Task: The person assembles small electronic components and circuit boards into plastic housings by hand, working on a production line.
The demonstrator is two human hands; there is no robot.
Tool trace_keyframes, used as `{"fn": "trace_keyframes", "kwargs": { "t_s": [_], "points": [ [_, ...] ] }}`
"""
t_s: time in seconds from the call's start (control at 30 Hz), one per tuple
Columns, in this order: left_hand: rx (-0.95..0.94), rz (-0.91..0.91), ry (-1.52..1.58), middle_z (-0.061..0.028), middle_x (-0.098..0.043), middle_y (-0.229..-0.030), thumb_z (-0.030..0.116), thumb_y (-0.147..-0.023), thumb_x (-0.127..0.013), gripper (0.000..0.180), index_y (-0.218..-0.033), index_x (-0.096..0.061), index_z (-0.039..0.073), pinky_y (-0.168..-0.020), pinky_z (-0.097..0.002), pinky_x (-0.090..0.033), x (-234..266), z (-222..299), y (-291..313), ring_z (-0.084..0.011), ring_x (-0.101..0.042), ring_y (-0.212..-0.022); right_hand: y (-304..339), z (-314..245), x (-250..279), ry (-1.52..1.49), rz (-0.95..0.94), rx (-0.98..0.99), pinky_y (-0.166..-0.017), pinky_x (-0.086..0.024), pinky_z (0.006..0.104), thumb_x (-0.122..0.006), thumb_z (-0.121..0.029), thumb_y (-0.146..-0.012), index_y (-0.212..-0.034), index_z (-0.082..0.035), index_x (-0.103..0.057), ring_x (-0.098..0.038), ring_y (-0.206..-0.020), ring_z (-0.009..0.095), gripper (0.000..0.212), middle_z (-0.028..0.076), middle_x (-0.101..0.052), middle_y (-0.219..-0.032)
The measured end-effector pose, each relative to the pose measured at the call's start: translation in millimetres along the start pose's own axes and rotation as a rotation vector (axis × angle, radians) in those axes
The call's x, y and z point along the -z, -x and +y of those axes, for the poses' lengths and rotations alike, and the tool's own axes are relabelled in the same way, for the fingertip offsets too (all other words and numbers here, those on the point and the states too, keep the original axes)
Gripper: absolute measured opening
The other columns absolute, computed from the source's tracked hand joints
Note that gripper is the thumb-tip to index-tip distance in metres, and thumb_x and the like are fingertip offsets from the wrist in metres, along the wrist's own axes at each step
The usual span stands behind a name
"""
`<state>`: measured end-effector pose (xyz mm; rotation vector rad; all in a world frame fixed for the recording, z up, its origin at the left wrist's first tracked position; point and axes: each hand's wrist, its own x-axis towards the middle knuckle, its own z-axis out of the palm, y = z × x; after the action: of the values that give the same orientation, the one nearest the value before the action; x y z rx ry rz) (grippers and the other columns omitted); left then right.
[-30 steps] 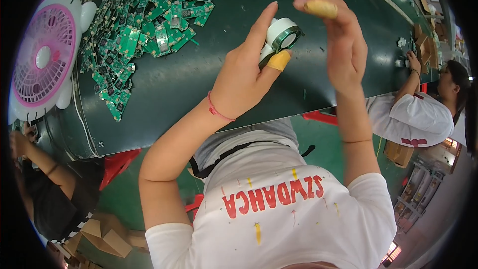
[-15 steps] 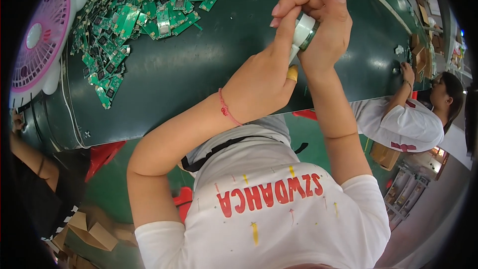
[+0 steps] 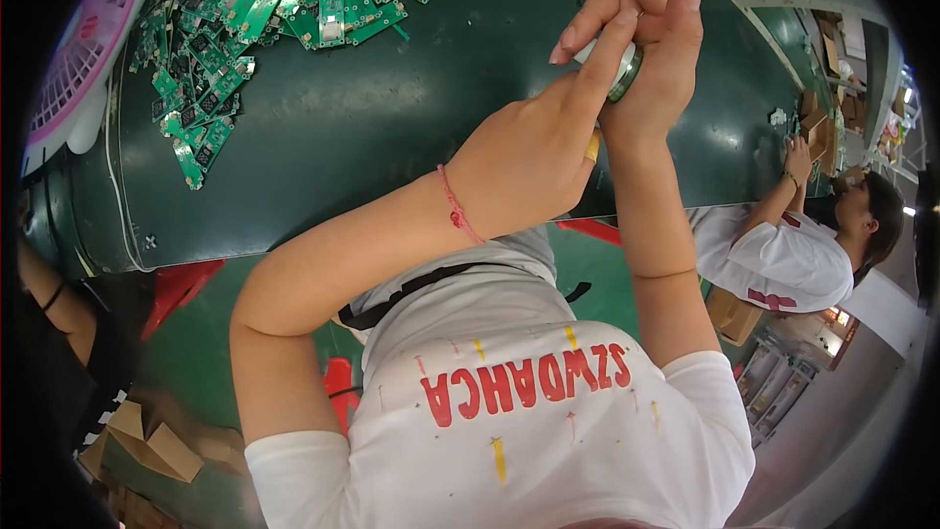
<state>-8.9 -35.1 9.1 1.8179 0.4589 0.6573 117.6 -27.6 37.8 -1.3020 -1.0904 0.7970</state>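
Observation:
My right hand (image 3: 654, 73) curls around a small round thing (image 3: 627, 74) with a whitish top and a glassy, greenish side; its exact kind is not clear. A yellowish finger cot covers one fingertip, which points out to the left. My left hand (image 3: 534, 152), with a red cord bracelet at the wrist, reaches across and closes its fingers over the same round thing. Its fingers hide much of that thing, and another yellowish cot shows on its thumb. Both hands are held above the dark green table (image 3: 392, 137).
Green circuit boards (image 3: 259, 5) lie heaped at the far left, beside a pink and white fan (image 3: 83, 39). A co-worker in a white shirt (image 3: 783, 255) sits at the right. Another person's arm (image 3: 64, 309) is at the left, above an open cardboard box (image 3: 152, 441).
The round thing is more covered by my left fingers, with less of its white part showing. Both hands have shifted slightly right in the picture, while the boards and fan sit a little higher.

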Motion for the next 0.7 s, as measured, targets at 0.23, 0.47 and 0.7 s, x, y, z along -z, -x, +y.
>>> {"fn": "trace_keyframes", "kwargs": {
  "t_s": [0.23, 0.47, 0.7],
  "points": [
    [-0.1, 0.125, -0.04, -0.0292, -0.052, -0.116, -0.001, -0.076, -0.053, 0.088, -0.146, 0.001, 0.006, -0.075, -0.0429, -0.049, -6.9, -2.9, 1.0, -0.0459, -0.057, -0.093, -7.4, -1.5, 8.1, 0.012, 0.046, 0.089, -0.047, -0.044, 0.0299, -0.02, -0.044, -0.097, -0.09, 0.007, -0.056, -0.05, -0.046, 0.022, 0.063, 0.014, -0.054, -0.055],
    [-0.006, 0.192, 0.114, -0.0228, -0.06, -0.089, 0.0, -0.076, -0.054, 0.087, -0.144, 0.0, -0.003, -0.067, -0.0398, -0.048, -0.2, -6.2, -4.5, -0.0361, -0.061, -0.073, -6.5, 2.7, 6.3, -0.064, 0.037, 0.167, -0.055, -0.046, 0.0293, -0.023, -0.048, -0.097, -0.09, 0.005, -0.055, -0.054, -0.054, 0.019, 0.062, 0.014, -0.058, -0.061],
    [0.09, 0.172, 0.018, -0.0249, -0.058, -0.068, 0.005, -0.077, -0.053, 0.07, -0.135, -0.017, -0.014, -0.059, -0.045, -0.049, -4.1, -13.1, -4.5, -0.0403, -0.06, -0.063, 1.6, 7.7, -8.3, 0.132, 0.033, 0.434, -0.053, -0.045, 0.0252, -0.024, -0.027, -0.099, -0.087, 0.005, -0.058, -0.057, -0.056, 0.015, 0.048, 0.012, -0.06, -0.061]
  ]
}}
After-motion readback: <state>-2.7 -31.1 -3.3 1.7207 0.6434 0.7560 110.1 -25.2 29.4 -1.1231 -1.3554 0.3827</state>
